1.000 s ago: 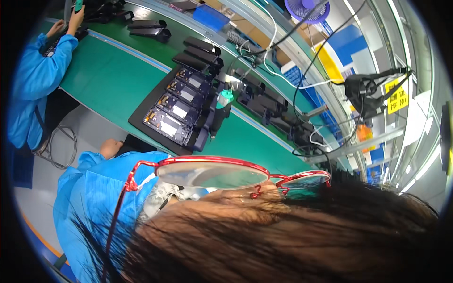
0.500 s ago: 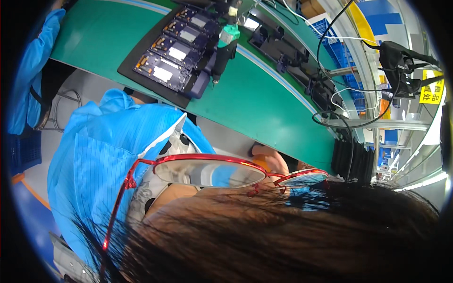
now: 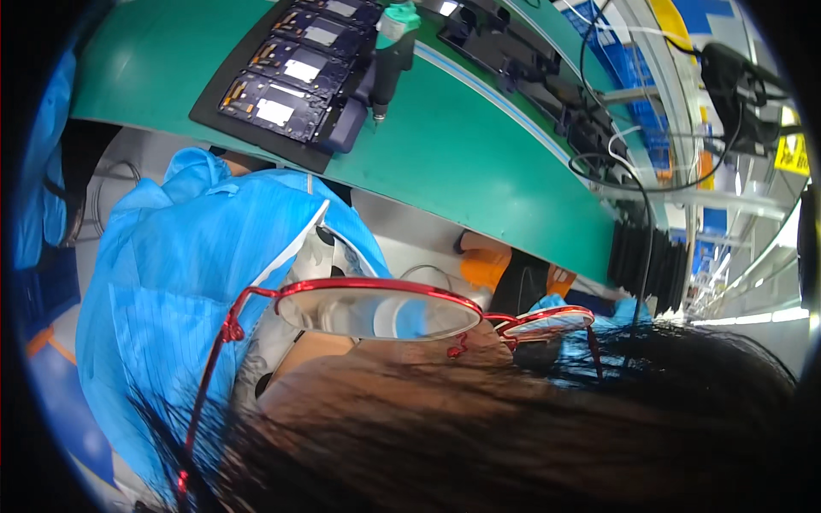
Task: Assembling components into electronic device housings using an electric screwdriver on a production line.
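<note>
Neither of my hands shows; my blue smock (image 3: pixel 188 231) and red-framed glasses (image 3: pixel 376 283) fill much of the lower view. On the green bench (image 3: pixel 479 171), a black mat (image 3: pixel 207 104) holds several dark phone housings (image 3: pixel 272 109) in a row, with silver plates and small orange parts. A dark block (image 3: pixel 345 126) sits at the near right corner of the row. An electric screwdriver (image 3: pixel 393 64) with a green collar hangs tip down just right of the housings. No hand is on it.
Black fixtures (image 3: pixel 522 77) line the bench's far side. Blue bins (image 3: pixel 637 94) and looping cables (image 3: pixel 641 188) are at the right, above a black stack (image 3: pixel 629 256). Another person's blue sleeve (image 3: pixel 47 145) is at far left. Something orange (image 3: pixel 486 267) is below the bench edge.
The view has tilted, so the bench, housings and screwdriver sit higher and further left. A skin-coloured shape, seemingly a hand, beside the orange thing has gone from sight.
</note>
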Demonstrator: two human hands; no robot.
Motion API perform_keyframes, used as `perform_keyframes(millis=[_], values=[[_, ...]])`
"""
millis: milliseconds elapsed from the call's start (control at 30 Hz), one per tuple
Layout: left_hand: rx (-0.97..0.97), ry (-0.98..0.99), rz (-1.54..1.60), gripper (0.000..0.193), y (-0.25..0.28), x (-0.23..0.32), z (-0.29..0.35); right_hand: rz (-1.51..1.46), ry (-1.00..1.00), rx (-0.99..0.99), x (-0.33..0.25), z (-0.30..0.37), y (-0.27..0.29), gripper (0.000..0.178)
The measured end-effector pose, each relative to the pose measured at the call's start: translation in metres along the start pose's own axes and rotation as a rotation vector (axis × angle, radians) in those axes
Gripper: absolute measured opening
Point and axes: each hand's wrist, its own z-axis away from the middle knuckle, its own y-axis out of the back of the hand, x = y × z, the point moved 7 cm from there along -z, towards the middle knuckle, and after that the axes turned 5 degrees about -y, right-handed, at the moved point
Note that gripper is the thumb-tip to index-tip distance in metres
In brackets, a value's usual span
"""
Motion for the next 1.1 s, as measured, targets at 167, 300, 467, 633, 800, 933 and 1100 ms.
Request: perform_keyframes(millis=[167,300,467,633,800,933,1100], values=[[-0.036,0.012,-0.014,0.041,0.000,-0.011,0.000,-0.184,0.029,0.103,0.009,0.028,0.099,0.041],[-0.029,0.023,-0.025,0.041,0.004,-0.006,0.009,-0.884,0.435,0.481,0.000,0.153,0.204,0.029],[-0.046,-0.001,0.006,0.041,-0.005,-0.004,0.007,-0.458,0.050,0.216,0.023,0.056,0.071,0.031],[-0.051,0.064,0.041,0.041,-0.009,-0.012,0.035,-0.104,-0.009,-0.035,0.015,0.011,-0.007,0.034],[-0.096,0.261,0.080,0.041,0.007,-0.076,0.096,-0.147,0.108,-0.137,-0.056,-0.007,-0.037,0.037],[-0.409,0.522,0.032,0.041,0.016,-0.116,0.176,-0.179,0.235,-0.259,-0.108,-0.001,-0.045,0.039],[-0.608,0.359,0.662,0.042,0.110,-0.086,0.187,-1.240,0.288,-0.045,-0.107,0.069,0.104,0.038]])
